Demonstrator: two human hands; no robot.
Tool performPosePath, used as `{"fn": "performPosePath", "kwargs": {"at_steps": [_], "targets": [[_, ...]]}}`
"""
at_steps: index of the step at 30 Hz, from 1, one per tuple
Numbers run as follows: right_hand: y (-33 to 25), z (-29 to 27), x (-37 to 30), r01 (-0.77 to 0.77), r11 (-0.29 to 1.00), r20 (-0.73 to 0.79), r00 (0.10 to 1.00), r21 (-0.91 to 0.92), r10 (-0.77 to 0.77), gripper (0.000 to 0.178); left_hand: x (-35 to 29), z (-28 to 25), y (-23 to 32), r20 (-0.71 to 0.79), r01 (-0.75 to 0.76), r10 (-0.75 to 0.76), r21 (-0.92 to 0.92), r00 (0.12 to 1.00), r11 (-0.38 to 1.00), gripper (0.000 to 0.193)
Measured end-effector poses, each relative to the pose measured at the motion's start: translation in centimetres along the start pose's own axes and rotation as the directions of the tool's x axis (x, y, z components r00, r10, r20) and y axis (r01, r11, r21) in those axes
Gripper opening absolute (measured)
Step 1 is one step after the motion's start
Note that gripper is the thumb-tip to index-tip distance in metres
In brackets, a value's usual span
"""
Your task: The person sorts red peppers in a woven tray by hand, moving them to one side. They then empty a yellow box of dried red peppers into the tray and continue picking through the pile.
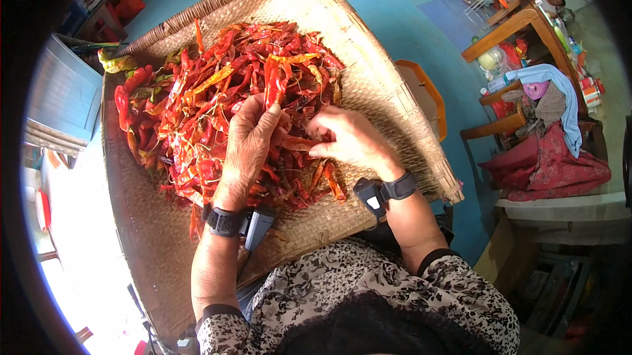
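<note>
Dried red chillies (217, 91) lie under left hand (249, 144) and right hand (345, 141).

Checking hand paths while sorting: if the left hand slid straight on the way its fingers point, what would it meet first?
Probably more of the dried red chillies heaped beyond the left hand; the woven tray rim lies further on.

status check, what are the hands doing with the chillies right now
Left hand flat on the dried red chillies, fingers spread. Right hand pinching one chilli at the heap's edge. Heap sits on woven tray. Nothing blocking.
</note>
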State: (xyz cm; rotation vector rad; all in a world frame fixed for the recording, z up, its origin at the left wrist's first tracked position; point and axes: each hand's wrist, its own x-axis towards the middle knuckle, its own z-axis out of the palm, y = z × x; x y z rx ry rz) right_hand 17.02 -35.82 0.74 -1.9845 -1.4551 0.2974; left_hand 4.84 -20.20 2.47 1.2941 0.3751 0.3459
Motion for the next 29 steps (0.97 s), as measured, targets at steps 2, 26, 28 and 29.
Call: {"fn": "performPosePath", "kwargs": {"at_steps": [2,26,28,29], "targets": [[-1.2,-0.2,-0.5,-0.037,0.991,0.112,0.992,-0.13,0.051,0.02,-0.1,0.0,0.1,0.015,-0.004,0.004,0.028,1.0,1.0,0.02],[5.6,-7.1,-0.7,0.391,-0.349,-0.243,0.885,0.852,0.398,0.046,4.2,2.5,0.9,-0.059,-0.291,0.324,0.311,0.944,0.905,0.026],[8.6,-7.7,-0.7,0.253,-0.379,-0.172,0.957,0.89,0.233,0.065,4.8,3.4,0.3,-0.101,-0.351,0.388,0.268,0.916,0.897,0.03],[8.7,-6.8,-0.3,0.137,-0.207,-0.114,0.987,0.969,0.116,0.07,4.6,1.9,-0.1,-0.14,-0.333,0.377,0.264,0.916,0.905,0.03]]}}
